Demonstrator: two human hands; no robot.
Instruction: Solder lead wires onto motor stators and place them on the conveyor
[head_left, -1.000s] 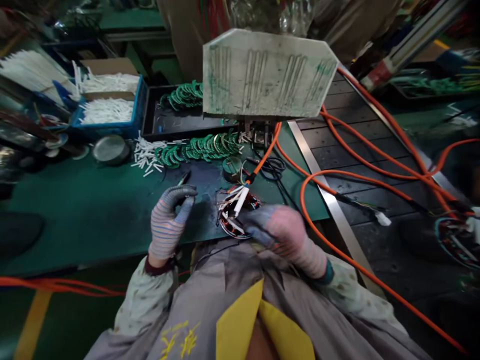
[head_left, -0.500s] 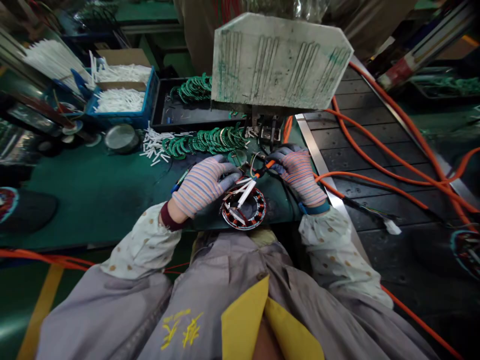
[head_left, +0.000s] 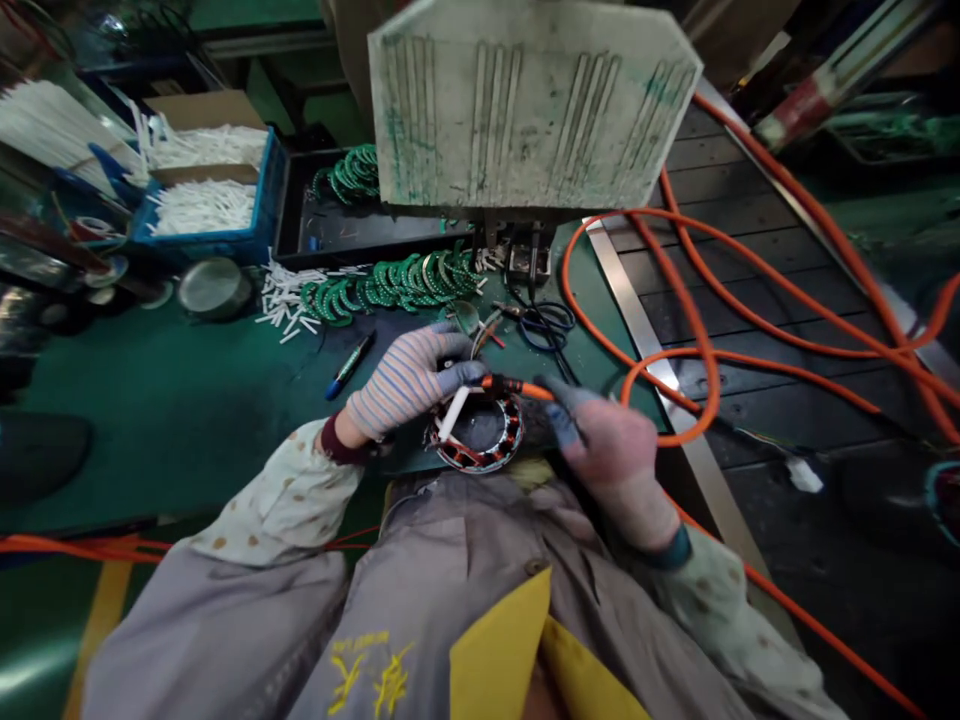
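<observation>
Striped-knit L hand (head_left: 409, 380) on smooth orng cable (head_left: 538, 391), rnd copper-wound ring (head_left: 513, 425) nr

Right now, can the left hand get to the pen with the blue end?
Probably yes: the pen lies on the green table close beside the left hand, with nothing seen covering it. The fingers are at the orange cable, though.

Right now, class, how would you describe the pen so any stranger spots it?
Start at the green bench, then find the gloved left hand. Just left of that hand lies a slim pen, slanted. Its dark barrel and blue end set it apart from the white tubes beyond it.
</observation>
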